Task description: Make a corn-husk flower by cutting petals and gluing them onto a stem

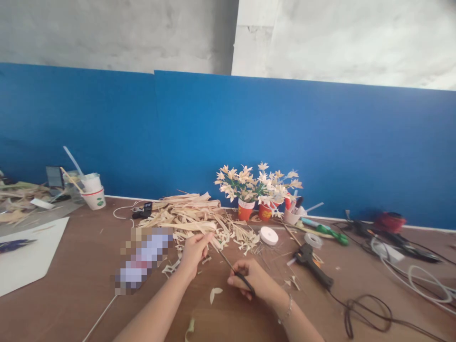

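Note:
My left hand [195, 252] is closed, pinching a small pale piece of dried husk [215, 242] between thumb and fingertips. My right hand [253, 279] grips a pair of scissors [245, 283] by the black handles. Their blades point up and left, with the tips close to the husk piece; whether they touch it I cannot tell. Just beyond my left hand lies a heap of dried husk strips [185, 213], with small cut scraps [247, 237] along its right side. A cut petal-shaped piece [214, 294] rests on the table below my hands.
Two red cups [245, 212] with husk flowers [245, 178] stand at the back. Right of my hands are a white tape roll [269, 235], a glue gun [313, 266] and loose cables [370, 306]. A pixelated object [144, 261] lies left; a white cup [94, 197] stands behind.

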The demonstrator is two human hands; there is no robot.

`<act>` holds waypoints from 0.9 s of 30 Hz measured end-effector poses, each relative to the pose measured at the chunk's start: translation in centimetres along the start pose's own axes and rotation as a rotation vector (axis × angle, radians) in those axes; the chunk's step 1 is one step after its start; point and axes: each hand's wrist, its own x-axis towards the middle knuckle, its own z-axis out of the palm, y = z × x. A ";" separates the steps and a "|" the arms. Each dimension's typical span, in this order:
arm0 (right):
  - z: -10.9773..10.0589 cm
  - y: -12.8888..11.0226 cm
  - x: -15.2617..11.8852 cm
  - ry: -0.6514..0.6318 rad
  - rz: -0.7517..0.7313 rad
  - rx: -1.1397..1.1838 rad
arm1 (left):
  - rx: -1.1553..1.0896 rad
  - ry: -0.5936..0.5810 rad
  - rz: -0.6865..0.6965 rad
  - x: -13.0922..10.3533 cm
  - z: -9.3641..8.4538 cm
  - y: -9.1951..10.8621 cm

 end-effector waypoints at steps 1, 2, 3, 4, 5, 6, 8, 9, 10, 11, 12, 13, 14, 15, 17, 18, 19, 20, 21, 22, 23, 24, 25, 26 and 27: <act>0.0 0.1 0.0 0.003 -0.003 0.000 | -0.005 0.002 0.001 0.0 0.0 0.0; 0.0 0.1 0.0 0.005 -0.005 -0.001 | -0.012 0.005 0.001 -0.1 0.1 0.0; -0.1 0.2 0.0 0.006 -0.007 -0.003 | -0.021 0.007 0.002 -0.1 0.1 0.0; -0.1 0.2 0.1 0.004 -0.007 -0.004 | -0.032 0.008 0.004 -0.2 0.2 0.0; -0.1 0.2 0.1 0.003 -0.007 -0.006 | -0.045 0.007 0.006 -0.2 0.2 0.0; -0.1 0.3 0.1 0.003 -0.007 -0.007 | -0.059 0.005 0.008 -0.2 0.2 -0.1; -0.1 0.3 0.1 0.010 -0.007 0.003 | -0.087 -0.002 0.009 -0.2 0.2 -0.2; 0.0 0.4 0.2 0.015 -0.008 0.009 | -0.103 -0.008 0.010 -0.2 0.2 -0.3; 0.0 0.5 0.2 0.020 -0.012 0.014 | -0.119 -0.012 0.010 -0.2 0.3 -0.3; 0.0 0.5 0.3 0.025 -0.014 0.018 | -0.134 -0.015 0.008 -0.3 0.3 -0.4; 0.1 0.6 0.3 0.027 -0.014 0.020 | -0.148 -0.017 0.005 -0.3 0.3 -0.4; 0.1 0.6 0.4 0.030 -0.013 0.020 | -0.160 -0.017 0.002 -0.3 0.3 -0.4; 0.2 0.7 0.4 0.031 -0.013 0.020 | -0.170 -0.017 -0.002 -0.3 0.4 -0.5; 0.2 0.7 0.5 0.030 -0.012 0.022 | -0.178 -0.017 -0.007 -0.3 0.4 -0.6; 0.2 0.8 0.6 0.031 -0.020 0.029 | -0.196 -0.019 -0.018 -0.3 0.6 -0.7; 0.2 0.8 0.6 0.029 -0.028 0.033 | -0.206 -0.019 -0.022 -0.3 0.6 -0.8; 0.2 0.9 0.6 0.030 -0.034 0.039 | -0.216 -0.016 -0.021 -0.3 0.7 -0.9; 0.2 0.9 0.6 0.032 -0.038 0.044 | -0.226 -0.013 -0.020 -0.4 0.8 -0.9; 0.2 0.9 0.7 0.039 -0.043 0.048 | -0.235 -0.006 -0.018 -0.4 0.8 -0.9; 0.2 0.9 0.7 0.046 -0.046 0.051 | -0.242 -0.001 -0.017 -0.4 0.9 -0.9; 0.2 0.9 0.7 0.054 -0.049 0.053 | -0.246 0.004 -0.017 -0.5 0.9 -0.9; 0.2 0.8 0.6 0.062 -0.053 0.055 | -0.248 0.006 -0.020 -0.5 0.9 -1.0; 0.2 0.8 0.6 0.065 -0.056 0.057 | -0.248 0.005 -0.026 -0.5 1.0 -1.0; 0.2 0.7 0.6 0.064 -0.055 0.059 | -0.247 0.003 -0.031 -0.5 0.9 -1.0; 0.3 0.6 0.5 0.061 -0.051 0.061 | -0.245 0.000 -0.037 -0.5 0.9 -1.0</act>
